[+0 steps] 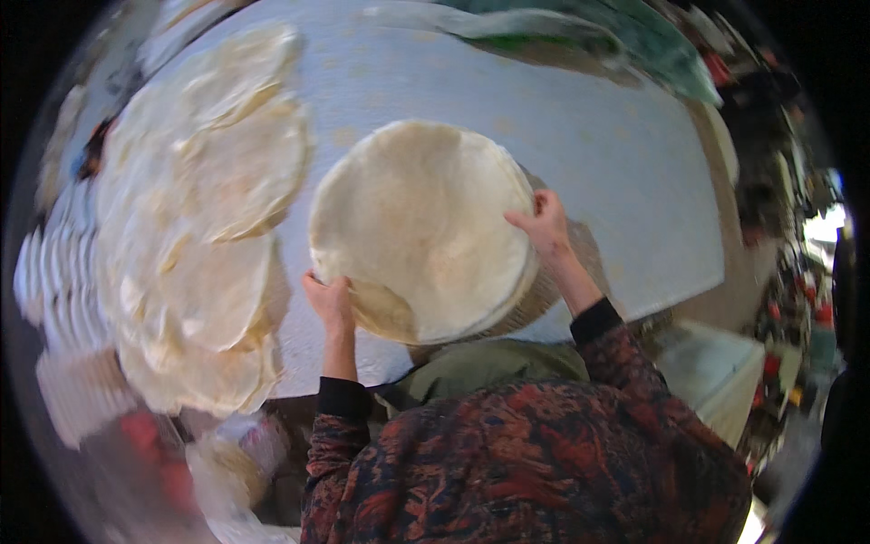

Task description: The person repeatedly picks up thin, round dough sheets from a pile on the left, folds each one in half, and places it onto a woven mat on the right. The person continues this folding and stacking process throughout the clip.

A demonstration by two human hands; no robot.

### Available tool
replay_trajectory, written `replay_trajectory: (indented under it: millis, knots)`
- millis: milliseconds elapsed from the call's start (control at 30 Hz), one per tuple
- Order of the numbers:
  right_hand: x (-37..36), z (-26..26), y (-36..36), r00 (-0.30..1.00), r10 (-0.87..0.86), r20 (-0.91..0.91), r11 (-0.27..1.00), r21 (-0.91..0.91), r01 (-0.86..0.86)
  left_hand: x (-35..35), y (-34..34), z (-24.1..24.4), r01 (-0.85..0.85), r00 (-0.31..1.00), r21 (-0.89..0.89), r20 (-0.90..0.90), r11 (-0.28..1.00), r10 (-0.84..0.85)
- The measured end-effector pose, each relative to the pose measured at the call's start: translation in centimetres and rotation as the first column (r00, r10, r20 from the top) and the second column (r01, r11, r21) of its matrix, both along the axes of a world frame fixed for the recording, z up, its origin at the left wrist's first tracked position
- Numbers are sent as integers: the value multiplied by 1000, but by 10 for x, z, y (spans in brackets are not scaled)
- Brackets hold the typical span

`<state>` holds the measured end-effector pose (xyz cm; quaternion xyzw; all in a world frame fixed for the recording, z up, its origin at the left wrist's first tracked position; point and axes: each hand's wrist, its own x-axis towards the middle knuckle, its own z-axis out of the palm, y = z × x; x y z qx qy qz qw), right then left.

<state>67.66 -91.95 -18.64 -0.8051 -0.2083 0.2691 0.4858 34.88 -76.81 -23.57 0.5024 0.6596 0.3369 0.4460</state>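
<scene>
A stack of large round flatbreads [421,224] lies before me at the middle of the pale table, close to its near edge. My left hand [331,299] grips the lower left rim of the stack. On the right rim, my right hand [546,221] holds the edge, its thumb on the top sheet. The stack's underside and the fingers beneath it are hidden. Many more thin flatbreads [224,170] lie overlapped in a long heap along the table's left side, apart from my hands.
The table [632,197] has a pale patterned cover. Clear and green plastic sheeting [544,34] lies along its far edge. White stacked items [68,272] stand beyond the left edge. A pale box [707,374] is at the lower right, and a plastic bag [228,476] at the lower left.
</scene>
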Motion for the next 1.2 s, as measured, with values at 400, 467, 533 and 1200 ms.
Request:
replay_trajectory:
  millis: [400, 467, 533, 1200]
  knots:
    - [92, -35, -112, 810, 206, -549, 966, 245, -80, 243, -160, 78, 893, 436, 196, -599, 405, -671]
    - [88, -42, -107, 836, 205, -510, 967, 239, -91, 266, -178, 74, 895, 376, 38, -600, 445, -706]
    - [88, -38, -108, 830, 207, -518, 970, 217, -106, 274, -182, 63, 884, 393, 24, -577, 467, -715]
    - [31, -15, -95, 982, 180, -54, 983, -23, -182, 248, -112, 63, 776, 603, -293, 605, 558, -520]
